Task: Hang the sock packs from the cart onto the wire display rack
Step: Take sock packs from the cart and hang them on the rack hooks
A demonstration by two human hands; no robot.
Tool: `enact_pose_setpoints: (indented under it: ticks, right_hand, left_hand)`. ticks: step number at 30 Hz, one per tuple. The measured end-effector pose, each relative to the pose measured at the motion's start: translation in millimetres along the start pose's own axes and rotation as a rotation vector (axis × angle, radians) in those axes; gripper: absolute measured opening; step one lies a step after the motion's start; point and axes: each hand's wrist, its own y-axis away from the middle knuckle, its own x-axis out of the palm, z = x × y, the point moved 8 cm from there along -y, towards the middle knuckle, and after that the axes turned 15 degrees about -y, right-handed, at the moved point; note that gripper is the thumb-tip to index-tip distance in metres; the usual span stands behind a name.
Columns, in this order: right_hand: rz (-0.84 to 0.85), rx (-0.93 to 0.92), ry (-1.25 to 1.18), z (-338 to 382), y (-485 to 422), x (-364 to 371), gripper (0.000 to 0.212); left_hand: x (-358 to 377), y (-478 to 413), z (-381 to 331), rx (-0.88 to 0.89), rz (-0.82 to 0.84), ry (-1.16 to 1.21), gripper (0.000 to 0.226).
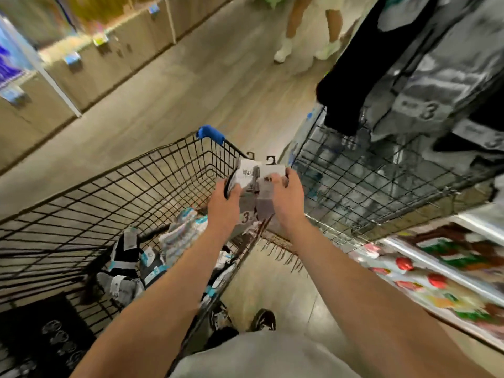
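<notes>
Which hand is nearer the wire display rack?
Right. The right hand is beside the wire display rack; the left hand is farther left, over the cart.

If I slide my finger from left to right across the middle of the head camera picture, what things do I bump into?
cart → left hand, gripping a sock pack → right hand, gripping a second sock pack → wire display rack

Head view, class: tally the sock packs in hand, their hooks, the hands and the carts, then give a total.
Held packs: 2
Hooks: 2
Hands: 2, left hand, right hand
Cart: 1
Total: 7
</notes>
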Motion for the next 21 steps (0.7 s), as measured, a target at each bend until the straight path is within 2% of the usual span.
enact_pose_setpoints:
  ticks: [4, 7, 12, 16, 21]
  right_hand:
    - [-0.068, -0.058, -0.102, 17.9, 4.5, -58.1, 0.046]
    - [-0.125, -0.099, -0.107, 23.7, 0.2, -100.1, 0.043]
    - [-0.137, -0.095, -0.099, 26.4, -5.7, -151.1, 0.036]
    - [-0.150, -0.091, -0.153, 28.6, -11.2, -169.4, 0.034]
    - [-0.177, -0.081, -0.191, 31.1, -35.1, -165.1, 0.035]
  left_hand:
    - [29.4, 25.1, -50.3, 0.130, 0.004, -0.029, 0.022]
    - [53.1, 44.9, -75.3, 0.158, 0.045, -0.024, 0.019]
    - [80.2, 61.8, -100.9, 0.165, 0.095, 0.008, 0.036]
    - [89.4, 62.2, -108.4, 0.188, 0.110, 0.012, 0.016]
    - [99.7, 42.4, -106.3, 0.191, 0.140, 0.033, 0.029]
